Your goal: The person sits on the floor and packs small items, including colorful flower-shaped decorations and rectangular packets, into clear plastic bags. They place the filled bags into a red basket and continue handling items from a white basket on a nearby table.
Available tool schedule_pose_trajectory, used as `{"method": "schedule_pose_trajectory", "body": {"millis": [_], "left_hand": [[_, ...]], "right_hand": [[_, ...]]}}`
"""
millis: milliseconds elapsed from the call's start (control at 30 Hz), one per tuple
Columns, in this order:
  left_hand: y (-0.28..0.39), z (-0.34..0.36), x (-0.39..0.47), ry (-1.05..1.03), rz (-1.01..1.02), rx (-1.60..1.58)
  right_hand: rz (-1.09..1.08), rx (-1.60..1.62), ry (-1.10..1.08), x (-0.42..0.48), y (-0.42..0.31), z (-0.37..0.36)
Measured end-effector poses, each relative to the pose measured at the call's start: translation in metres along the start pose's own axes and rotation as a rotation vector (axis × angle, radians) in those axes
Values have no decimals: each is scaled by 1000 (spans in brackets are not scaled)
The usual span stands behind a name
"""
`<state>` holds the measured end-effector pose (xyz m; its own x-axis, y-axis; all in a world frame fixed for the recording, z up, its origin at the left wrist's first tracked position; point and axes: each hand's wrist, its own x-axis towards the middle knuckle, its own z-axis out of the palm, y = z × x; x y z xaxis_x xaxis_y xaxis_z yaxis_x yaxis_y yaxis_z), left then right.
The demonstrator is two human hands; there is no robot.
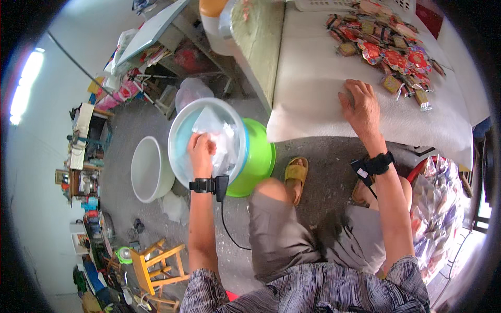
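My left hand (202, 150) reaches into a round white plastic basin (174, 129) that holds clear plastic bags (227, 144). Its fingers are curled at the bags, and whether they grip one cannot be seen. The basin stands on an upturned bright green tub (258, 156). On the white cloth-covered table (309, 86) rests my right hand (361, 105), palm down, fingers slightly bent and apart, holding nothing. Beyond it lies a heap of small wrapped packets (368, 35), with red flower-shaped cards (395, 58) on its near side.
An empty-looking white bucket (150, 170) stands on the floor left of the basin. At the right, a red-rimmed container is heaped with filled clear bags (438, 207). A wooden stool (156, 266) is at the lower left, and a white plastic basket (325, 4) sits at the table's far end.
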<state>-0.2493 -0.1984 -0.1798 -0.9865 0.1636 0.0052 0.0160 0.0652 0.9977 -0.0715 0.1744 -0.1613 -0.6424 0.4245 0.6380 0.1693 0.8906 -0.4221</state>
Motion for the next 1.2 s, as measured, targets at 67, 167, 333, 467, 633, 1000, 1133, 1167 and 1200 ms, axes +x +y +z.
{"method": "schedule_pose_trajectory", "body": {"millis": [67, 167, 333, 467, 633, 1000, 1133, 1167, 1200], "left_hand": [[51, 31, -42, -94, -41, -293], [89, 58, -77, -242, -47, -530], [141, 136, -103, -474, 4, -724], [148, 180, -89, -497, 134, -723], [132, 218, -56, -331, 438, -244], [138, 237, -52, -154, 464, -233], [132, 234, -36, -1, 531, -82], [130, 235, -34, -43, 442, -234], [133, 243, -36, -93, 352, -388]], "right_hand": [[-22, 91, -14, -5, -7, 0], [93, 485, -278, -15, -34, -9], [662, 1633, -890, -34, -51, -29], [665, 1677, -670, -17, -53, -52], [379, 462, 188, -6, -30, -68], [52, 46, 297, -3, -38, -73], [-17, 255, 413, -4, -34, -87], [-12, 459, 245, -12, -44, -84], [-6, 651, 78, -16, -55, -84]]}}
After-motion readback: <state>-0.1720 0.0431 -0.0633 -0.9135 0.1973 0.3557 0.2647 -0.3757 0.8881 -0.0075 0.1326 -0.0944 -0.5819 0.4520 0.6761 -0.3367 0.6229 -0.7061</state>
